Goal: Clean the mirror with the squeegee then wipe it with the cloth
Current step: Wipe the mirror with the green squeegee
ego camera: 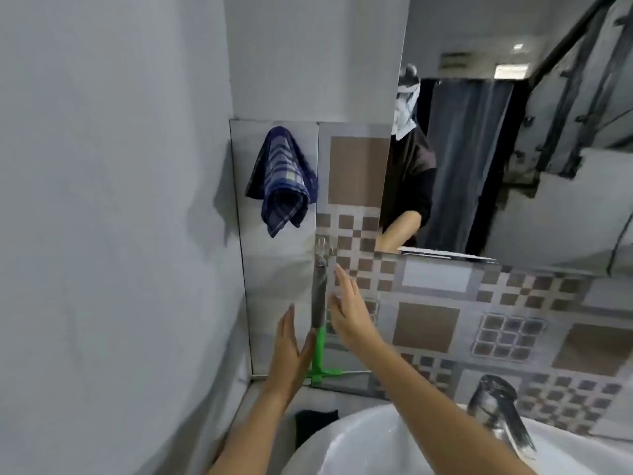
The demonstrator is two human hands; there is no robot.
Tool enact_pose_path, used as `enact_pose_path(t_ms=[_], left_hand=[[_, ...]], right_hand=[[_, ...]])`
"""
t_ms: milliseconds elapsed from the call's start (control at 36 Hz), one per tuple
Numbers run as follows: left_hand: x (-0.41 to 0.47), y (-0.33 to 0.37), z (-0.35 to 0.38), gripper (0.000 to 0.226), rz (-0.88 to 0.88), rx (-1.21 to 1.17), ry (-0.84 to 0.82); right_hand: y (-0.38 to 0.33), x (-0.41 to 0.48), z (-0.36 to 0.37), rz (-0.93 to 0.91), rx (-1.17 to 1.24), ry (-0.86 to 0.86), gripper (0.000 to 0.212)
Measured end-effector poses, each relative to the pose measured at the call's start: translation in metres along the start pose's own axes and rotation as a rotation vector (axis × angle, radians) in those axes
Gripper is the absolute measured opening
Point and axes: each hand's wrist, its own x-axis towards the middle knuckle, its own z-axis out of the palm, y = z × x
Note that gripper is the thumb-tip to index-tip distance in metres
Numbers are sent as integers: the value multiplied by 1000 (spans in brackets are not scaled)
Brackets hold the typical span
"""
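A squeegee (318, 303) hangs from a wall hook (322, 246), with a grey handle and a green blade end near the bottom. My left hand (291, 351) is open just left of its lower handle. My right hand (346, 310) is open just right of the handle, fingers spread. Neither hand grips it. A blue checked cloth (282, 181) hangs on the wall above and to the left. The mirror (513, 149) fills the upper right and reflects a person.
A white sink (342, 447) sits below with a chrome tap (500, 416) at the right. Patterned tiles cover the wall under the mirror. A plain grey wall closes in on the left. A dark item (313, 423) lies by the sink's left rim.
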Motion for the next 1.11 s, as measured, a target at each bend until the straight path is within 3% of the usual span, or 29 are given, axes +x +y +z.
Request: enact_pose_path(t_ms=[167, 250, 278, 361, 444, 667, 806, 889, 1111], left_hand=[[4, -38, 16, 67, -77, -22, -188], [1, -47, 22, 28, -6, 51, -155], [0, -49, 21, 30, 22, 32, -161], [-3, -47, 21, 83, 2, -133, -140], [-7, -40, 18, 57, -69, -196, -198], [-3, -16, 2, 68, 75, -68, -191], [-1, 5, -1, 53, 207, 47, -220], [-6, 27, 0, 56, 279, 85, -223], [-11, 87, 4, 63, 359, 311, -361]], right_hand=[[15, 7, 43, 83, 144, 61, 65], [18, 9, 52, 84, 204, 142, 70], [19, 10, 53, 85, 202, 161, 70], [18, 9, 52, 88, 190, 178, 70], [15, 4, 48, 67, 194, 167, 71], [3, -8, 19, 50, 350, 317, 80], [-6, -20, -33, -56, 257, 404, 93], [-8, -31, -69, -137, 143, 425, 95], [-2, -59, -177, -265, -336, 355, 59]])
